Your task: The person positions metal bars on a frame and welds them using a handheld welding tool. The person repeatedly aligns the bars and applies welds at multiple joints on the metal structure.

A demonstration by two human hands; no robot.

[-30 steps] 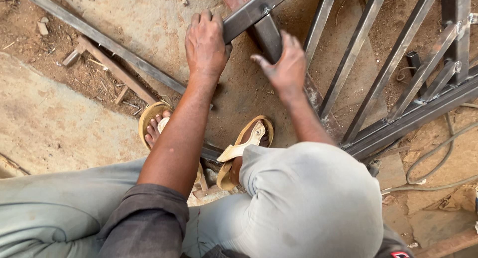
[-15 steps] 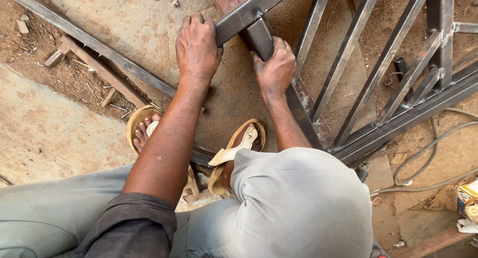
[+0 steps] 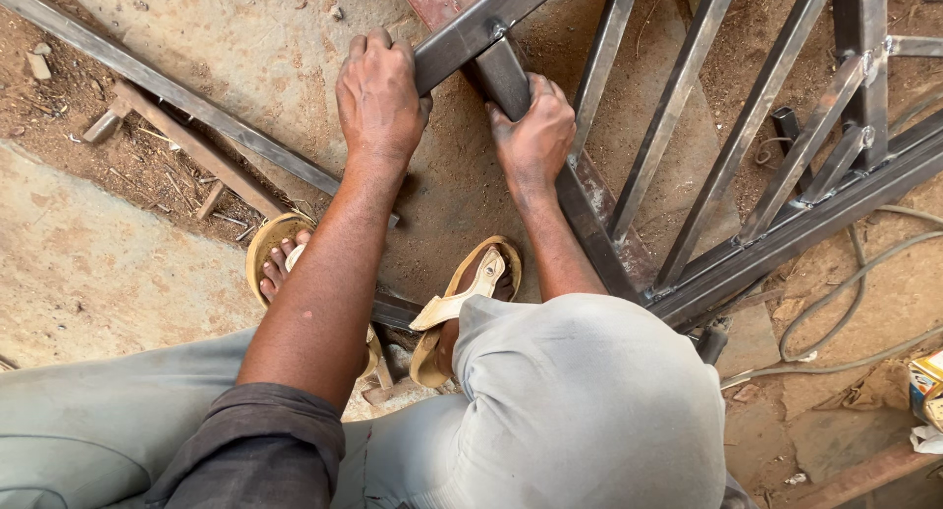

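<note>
**Two hands clamped on a welded steel frame**

One steel frame (image 3: 786, 234) of square tubing lies on the dirt ground (image 3: 196, 37), filling the upper right of the view. Four slanted bars show inside it, running from its heavy lower rail up toward the top edge. One crossbar (image 3: 491, 23) slants from the top edge down to the left, meeting a short dark tube (image 3: 506, 77) at a welded joint.

Two loose lengths of steel lie at the ground's upper left: one long flat strip (image 3: 177, 101) and one shorter angle piece (image 3: 187, 145) just beside it. One grey cable (image 3: 835, 322) loops along the ground's right edge, below the frame's rail.

The left hand (image 3: 378, 101) is wrapped over the lower end of the crossbar, fingers curled tight around it. The right hand (image 3: 535, 136) grips the short dark tube just beneath the joint, thumb on top.

Two tan sandals (image 3: 462, 293) show beneath the arms, standing on a dark flat bar. The person's grey trouser knees hide the frame's lower corner.
</note>
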